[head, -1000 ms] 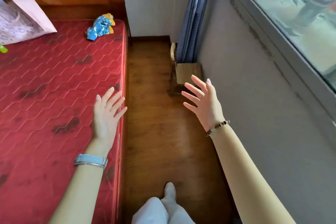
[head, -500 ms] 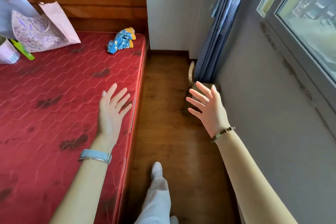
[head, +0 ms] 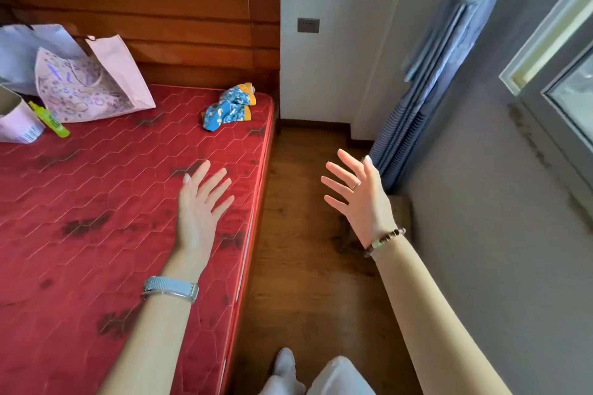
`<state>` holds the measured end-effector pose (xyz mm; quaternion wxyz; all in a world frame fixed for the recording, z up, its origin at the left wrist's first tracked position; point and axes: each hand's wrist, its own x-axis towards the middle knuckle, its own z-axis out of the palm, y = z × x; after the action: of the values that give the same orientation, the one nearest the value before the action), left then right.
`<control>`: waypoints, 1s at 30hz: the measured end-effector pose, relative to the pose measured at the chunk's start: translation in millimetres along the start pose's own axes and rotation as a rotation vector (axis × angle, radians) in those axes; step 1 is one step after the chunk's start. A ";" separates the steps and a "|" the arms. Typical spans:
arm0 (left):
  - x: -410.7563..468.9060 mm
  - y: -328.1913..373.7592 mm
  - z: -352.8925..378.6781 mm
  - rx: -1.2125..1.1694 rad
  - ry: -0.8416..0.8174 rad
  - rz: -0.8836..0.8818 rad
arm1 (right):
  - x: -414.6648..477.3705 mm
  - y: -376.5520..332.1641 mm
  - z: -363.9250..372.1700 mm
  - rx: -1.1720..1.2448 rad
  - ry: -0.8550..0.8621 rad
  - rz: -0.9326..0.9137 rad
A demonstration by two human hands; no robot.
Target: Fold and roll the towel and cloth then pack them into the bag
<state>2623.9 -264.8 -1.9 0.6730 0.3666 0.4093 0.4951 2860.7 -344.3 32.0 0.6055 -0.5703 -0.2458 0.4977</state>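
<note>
On the mattress [head: 96,202]: one cloth [head: 229,107], perhaps two bags [head: 96,83].

Red mattress [head: 96,189] — bag [head: 106,90], blue cloth [head: 229,107], green bottle [head: 49,120].

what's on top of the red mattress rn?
On the mattress: a crumpled blue-and-yellow cloth near the far right corner, a pink bag by the headboard, a green bottle and a pink box at the left edge. What lies inside the bag is hidden.
</note>
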 end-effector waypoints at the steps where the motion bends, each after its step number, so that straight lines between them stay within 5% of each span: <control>1: 8.7 0.4 -0.9 -0.007 0.005 -0.001 | 10.6 -0.7 2.4 -0.006 -0.006 -0.001; 30: 286.6 -17.9 91.4 -0.064 0.235 0.035 | 363.3 -76.5 4.4 -0.028 -0.202 0.122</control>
<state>2764.1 -0.1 -35.6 0.6231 0.2916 0.4629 0.5590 3021.0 -10.3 6.4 0.5383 -0.5396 -0.2774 0.5849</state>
